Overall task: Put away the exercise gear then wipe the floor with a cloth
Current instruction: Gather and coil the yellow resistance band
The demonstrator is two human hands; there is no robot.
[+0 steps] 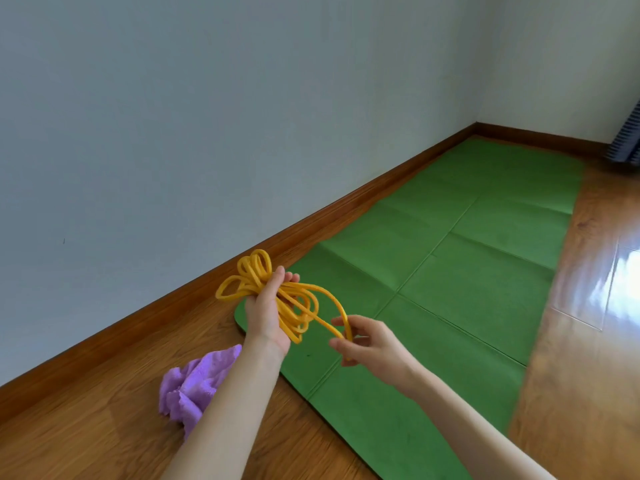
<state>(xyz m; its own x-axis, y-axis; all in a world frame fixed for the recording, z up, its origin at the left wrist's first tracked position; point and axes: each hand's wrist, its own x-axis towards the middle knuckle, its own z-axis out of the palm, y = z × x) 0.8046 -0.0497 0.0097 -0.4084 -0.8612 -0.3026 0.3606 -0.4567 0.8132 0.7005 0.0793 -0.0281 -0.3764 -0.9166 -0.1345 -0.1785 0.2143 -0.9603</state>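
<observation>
L fingers [289,277] round 1 yellow rope [294,303] coil, R fingers [341,322] pinching its loop; 1 mat [450,271], 1 cloth [194,382].

Two bare forearms, no sleeves, hands [266,315] unadorned

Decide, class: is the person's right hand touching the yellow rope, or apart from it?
Touching. The head view shows the right hand pinching a loop of the yellow rope between thumb and fingers, above the green mat.

Pale walls [173,98], glossy wooden floor [588,306]
</observation>
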